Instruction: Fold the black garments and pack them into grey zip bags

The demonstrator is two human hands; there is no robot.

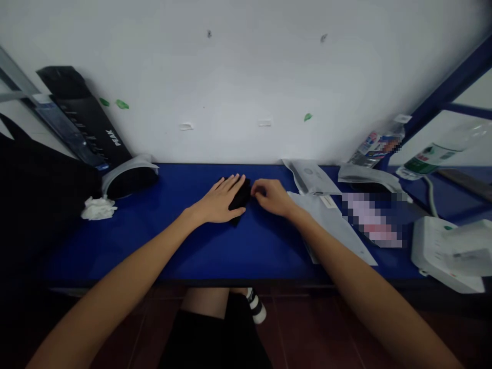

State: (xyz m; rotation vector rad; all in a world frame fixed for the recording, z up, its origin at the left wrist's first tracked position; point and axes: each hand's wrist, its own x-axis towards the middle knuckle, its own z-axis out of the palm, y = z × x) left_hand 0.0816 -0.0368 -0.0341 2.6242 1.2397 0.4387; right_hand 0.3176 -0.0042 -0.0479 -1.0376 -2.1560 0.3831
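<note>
A small black item, seemingly folded cloth (241, 198), lies on the blue desk (238, 253) near its middle. My left hand (223, 200) rests flat on it, fingers stretched and spread, thumb pointing right across its lower part. The palm hides much of the black item. Just at its right edge is my right hand (271, 196), with fingers curled in and thumb close to them. Whether a bit of the cloth is pinched between those fingertips cannot be made out.
On the left are a black PEAK box (92, 118), a pouch (130, 177) and crumpled tissue (99, 208). To the right lie a translucent packet (311, 176), a white sheet (338, 230), bottles (378, 143) and a white device (434, 251). A white wall (246, 77) stands behind.
</note>
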